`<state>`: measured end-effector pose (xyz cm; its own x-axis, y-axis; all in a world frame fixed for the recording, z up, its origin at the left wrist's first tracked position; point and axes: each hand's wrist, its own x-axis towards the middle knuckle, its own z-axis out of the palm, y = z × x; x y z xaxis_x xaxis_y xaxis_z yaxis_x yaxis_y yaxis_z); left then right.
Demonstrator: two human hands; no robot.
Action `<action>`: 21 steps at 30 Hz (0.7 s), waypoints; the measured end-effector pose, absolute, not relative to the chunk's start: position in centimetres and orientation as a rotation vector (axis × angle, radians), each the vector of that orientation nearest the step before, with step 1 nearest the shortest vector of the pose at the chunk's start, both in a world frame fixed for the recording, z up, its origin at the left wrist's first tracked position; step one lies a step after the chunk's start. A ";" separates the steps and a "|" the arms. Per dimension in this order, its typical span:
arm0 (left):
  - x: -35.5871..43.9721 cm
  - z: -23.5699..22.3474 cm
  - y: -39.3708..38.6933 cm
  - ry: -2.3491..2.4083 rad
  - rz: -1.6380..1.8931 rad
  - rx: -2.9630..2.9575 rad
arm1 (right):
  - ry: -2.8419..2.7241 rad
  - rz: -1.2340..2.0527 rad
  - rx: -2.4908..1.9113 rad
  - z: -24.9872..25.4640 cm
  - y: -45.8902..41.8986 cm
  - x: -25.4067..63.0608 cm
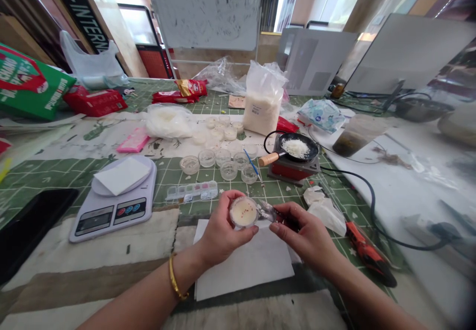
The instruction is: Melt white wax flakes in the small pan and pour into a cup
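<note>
My left hand [225, 231] is wrapped round a small clear cup [243, 212] filled with a pale, wax-like solid. Red specks dot its surface. Close against the cup's right rim is a silver, spoon-like metal tool [266, 212], its dark handle pinched in my right hand [297, 228]. Whether its tip touches the cup I cannot tell. Below both hands lies a white sheet of paper [241, 270]. Just beyond them are several clear cups [228, 171], a thin blue brush [251, 162] leaning among them, and a clear compartment box [191, 191].
A small pan [312, 150] of white flakes sits on a hotplate [293, 170], its cord [366, 186] running right. To the left are a kitchen scale [141, 206] and a black phone [33, 226]. Orange-handled pliers [366, 250] lie right; a bag of pale granules [262, 106] stands behind.
</note>
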<state>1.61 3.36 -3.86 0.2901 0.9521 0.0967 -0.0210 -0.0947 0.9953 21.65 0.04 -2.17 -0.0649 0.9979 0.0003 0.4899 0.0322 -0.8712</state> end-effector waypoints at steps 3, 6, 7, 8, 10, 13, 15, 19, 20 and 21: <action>1.6 -3.7 3.2 0.825 0.964 1.419 | -1.579 0.955 -1.532 -2.4 0.4 22.3; 1.6 -3.9 3.4 0.754 0.989 1.384 | -1.533 0.925 -1.537 -2.3 0.5 22.5; 1.6 -3.9 3.6 0.748 1.009 1.367 | -1.532 0.918 -1.537 -2.2 0.4 22.5; 1.6 -4.0 3.7 0.747 1.021 1.342 | -1.544 0.919 -1.534 -2.1 0.3 22.4; 1.6 -4.1 3.8 0.766 1.019 1.288 | -1.592 0.927 -1.533 -1.9 0.0 22.1; 1.5 -4.1 3.8 0.860 1.055 1.325 | -1.676 0.928 -1.554 -1.6 -0.4 21.7; 1.5 -4.1 3.6 0.918 1.109 1.452 | -1.712 0.912 -1.565 -1.6 -0.5 21.7; 1.6 -4.0 3.2 0.872 1.072 1.581 | -1.676 0.880 -1.578 -1.9 0.0 22.2; 1.7 -4.0 3.1 0.846 1.045 1.542 | -1.649 0.870 -1.584 -2.0 0.1 22.4; 1.7 -4.0 3.1 0.821 1.027 1.474 | -1.622 0.863 -1.587 -2.1 0.2 22.6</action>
